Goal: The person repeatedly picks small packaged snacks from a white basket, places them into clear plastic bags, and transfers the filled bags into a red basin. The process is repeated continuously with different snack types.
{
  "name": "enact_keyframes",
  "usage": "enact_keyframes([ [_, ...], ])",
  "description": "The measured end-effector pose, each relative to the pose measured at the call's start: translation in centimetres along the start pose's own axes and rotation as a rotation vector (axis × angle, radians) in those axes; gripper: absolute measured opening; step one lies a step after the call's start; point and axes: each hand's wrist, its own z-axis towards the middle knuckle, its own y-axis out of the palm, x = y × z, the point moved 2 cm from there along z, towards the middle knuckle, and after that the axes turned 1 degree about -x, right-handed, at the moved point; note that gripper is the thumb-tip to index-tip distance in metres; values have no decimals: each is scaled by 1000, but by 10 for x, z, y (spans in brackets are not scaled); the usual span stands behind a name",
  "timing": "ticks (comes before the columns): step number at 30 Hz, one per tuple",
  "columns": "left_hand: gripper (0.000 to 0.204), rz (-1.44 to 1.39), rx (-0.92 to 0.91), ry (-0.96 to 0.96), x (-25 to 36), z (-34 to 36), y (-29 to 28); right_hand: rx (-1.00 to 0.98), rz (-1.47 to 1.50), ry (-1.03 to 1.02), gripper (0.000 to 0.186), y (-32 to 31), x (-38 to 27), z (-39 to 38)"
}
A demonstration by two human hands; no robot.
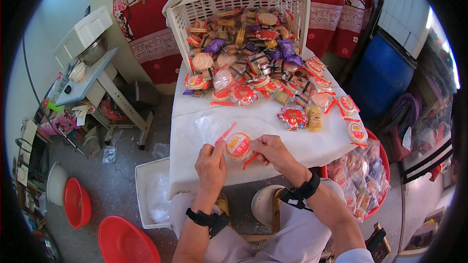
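Observation:
Between my two hands is a round biscuit packet [238, 145] in clear wrap, with a red and yellow label and red ends. My left hand [211, 168] is closed at its left end, beside a red strip of wrapper. The thumb and fingers of my right hand [276, 154] pinch its right edge. A thin clear plastic bag [195, 130] lies on the white-covered table [297, 150] just beyond my left hand. Farther back, a tipped white basket [304, 24] spills wrapped snacks [239, 65] toward me. A flower-shaped packet [293, 118] and a yellow wrapped snack [315, 119] lie beyond my right hand.
Below the table's right edge stands a red tub [384, 165] of filled clear bags [358, 175]. A white bin [146, 192] holding clear plastic is at the left. Red basins [126, 241] sit on the floor, and a blue barrel [387, 75] stands at the right.

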Motion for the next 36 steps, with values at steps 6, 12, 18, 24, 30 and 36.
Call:
enact_keyframes([
  [6,26,-90,-18,76,6,1,-2,-41,-8,-44,27,15,6,0],
  [12,26,-357,-97,139,16,-1,5,77,23,-45,15,33,19,14],
  [18,25,-262,-37,29,12,0,7,-152,652,-81,23,40,24,14],
  [24,23,-284,-75,41,12,-2,6,-359,942,177,63,51,16,4],
  [30,21,-330,-124,65,15,-4,10,-446,1061,-13,83,64,-1,18],
  [36,19,-229,-30,32,7,-5,6,-297,495,190,77,49,-9,18],
])
